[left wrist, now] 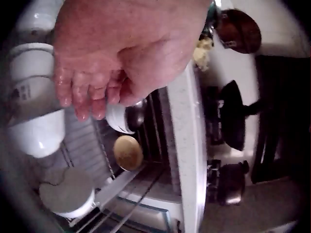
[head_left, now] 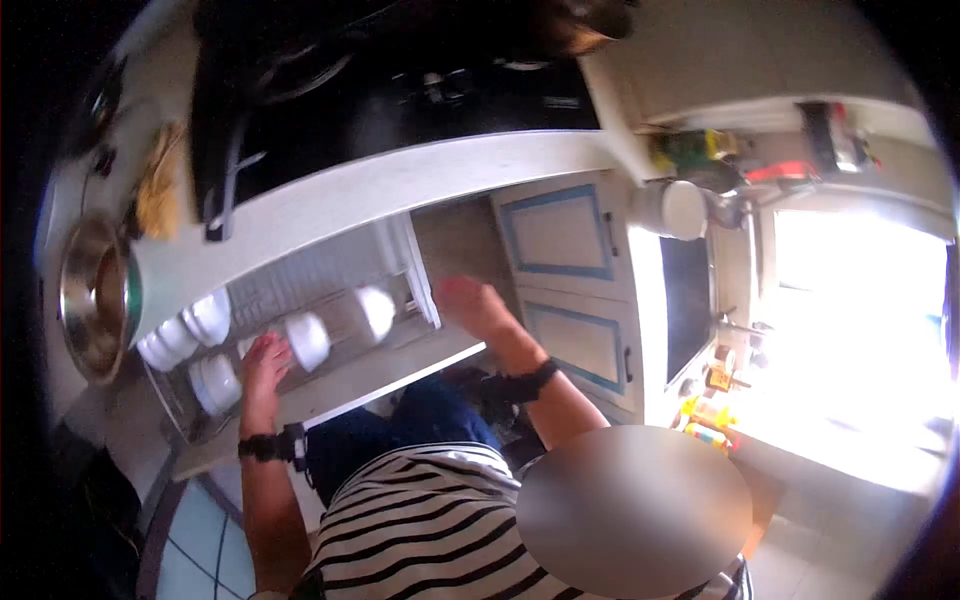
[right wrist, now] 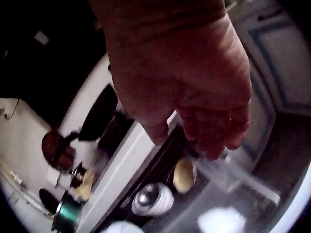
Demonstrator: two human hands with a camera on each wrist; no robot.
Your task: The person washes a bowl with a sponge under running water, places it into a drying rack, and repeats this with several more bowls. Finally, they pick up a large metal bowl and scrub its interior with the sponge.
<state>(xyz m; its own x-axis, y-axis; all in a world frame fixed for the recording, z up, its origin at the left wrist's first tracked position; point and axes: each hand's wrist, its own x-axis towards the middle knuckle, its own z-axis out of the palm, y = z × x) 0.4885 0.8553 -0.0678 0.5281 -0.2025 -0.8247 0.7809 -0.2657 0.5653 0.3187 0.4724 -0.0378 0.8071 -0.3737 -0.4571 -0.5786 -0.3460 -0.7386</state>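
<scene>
Below the counter a pulled-out drawer with a wire rack (head_left: 290,270) holds several white bowls, among them one bowl (head_left: 307,341) in the middle and another bowl (head_left: 375,313) nearer the right end. My left hand (head_left: 265,368) is over the front of the rack beside the middle bowl, fingers loosely bent and holding nothing. Its wrist view shows a white bowl (left wrist: 41,133) just past the fingertips and a yellowish bowl (left wrist: 128,153) deeper in. Near the drawer's right end hovers my right hand (head_left: 478,308), fingers loosely bent around nothing.
A white counter edge (head_left: 400,170) runs above the drawer, with a black stove area behind it. On the left sits a metal bowl (head_left: 95,300). Blue-trimmed cabinet doors (head_left: 560,237) stand right of the drawer. A dark pan (left wrist: 232,116) lies on the counter.
</scene>
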